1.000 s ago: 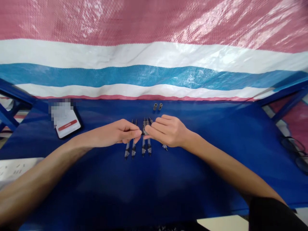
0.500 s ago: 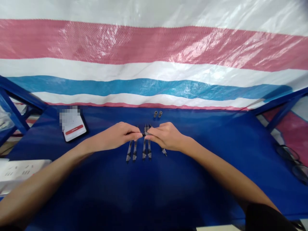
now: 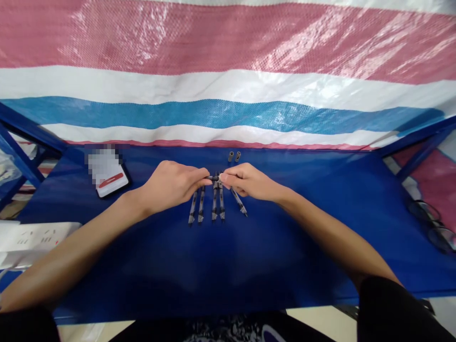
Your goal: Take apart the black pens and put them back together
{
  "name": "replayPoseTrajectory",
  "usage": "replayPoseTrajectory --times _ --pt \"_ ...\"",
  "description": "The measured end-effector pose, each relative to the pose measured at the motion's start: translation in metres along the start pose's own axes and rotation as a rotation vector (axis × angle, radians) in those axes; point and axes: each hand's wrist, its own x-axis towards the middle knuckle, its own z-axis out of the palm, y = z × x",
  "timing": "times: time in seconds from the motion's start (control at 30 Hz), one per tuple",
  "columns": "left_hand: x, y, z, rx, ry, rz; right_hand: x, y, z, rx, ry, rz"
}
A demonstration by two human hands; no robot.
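Dark piece (image 3: 214, 178) farther forward, between fingers (image 3: 231, 179)

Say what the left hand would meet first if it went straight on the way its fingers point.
Most likely the right hand, just past the small dark piece pinched by the left hand; the exact depth between them is unclear.

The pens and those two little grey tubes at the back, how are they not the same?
The pens are long and thin, but the tubes are short and stubby. The pens look partly clear with black bits, while the tubes look grey, with a hole at one end. The tubes sit farther back than the pens. Both are on the blue table.
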Motion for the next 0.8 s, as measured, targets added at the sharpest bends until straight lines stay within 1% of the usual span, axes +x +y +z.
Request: replayPoseTrajectory --times 0.07,0.1,0.17,0.27,0.33,0.4,0.5,0.57,0.63,0.73,0.8 --pt "0.001 0.001 0.003 -0.021 -0.017 -0.052 0.0 0.001 0.0 -0.057 0.04 -0.013" --pt "0.002 0.001 0.003 -0.059 -0.04 -0.095 0.0 0.002 0.001 -0.122 0.085 -0.045" --pt "0.005 0.002 0.002 -0.206 -0.102 -0.193 0.001 0.005 0.002 -0.283 0.192 -0.156" --pt "0.008 -0.001 -0.003 -0.575 -0.212 -0.289 0.0 0.01 0.004 -0.517 0.36 -0.386" --pt "0.009 -0.004 -0.005 -0.849 -0.322 -0.331 -0.001 0.013 0.004 -0.637 0.453 -0.54" --pt "0.008 -0.008 -0.004 -1.078 -0.442 -0.395 -0.002 0.015 0.004 -0.733 0.511 -0.678" --pt "0.006 -0.011 -0.001 -1.29 -0.566 -0.493 -0.002 0.016 0.002 -0.872 0.566 -0.825" --pt "0.005 -0.011 0.001 -1.36 -0.601 -0.521 -0.002 0.017 0.001 -0.949 0.595 -0.878" --pt "0.004 -0.009 0.001 -1.371 -0.593 -0.533 -0.002 0.017 0.0 -1.009 0.603 -0.901" --pt "0.005 -0.004 0.0 -1.3 -0.549 -0.518 -0.003 0.016 -0.001 -1.08 0.596 -0.883" --pt "0.006 -0.001 -0.002 -1.215 -0.509 -0.471 -0.003 0.016 -0.002 -1.11 0.579 -0.858"
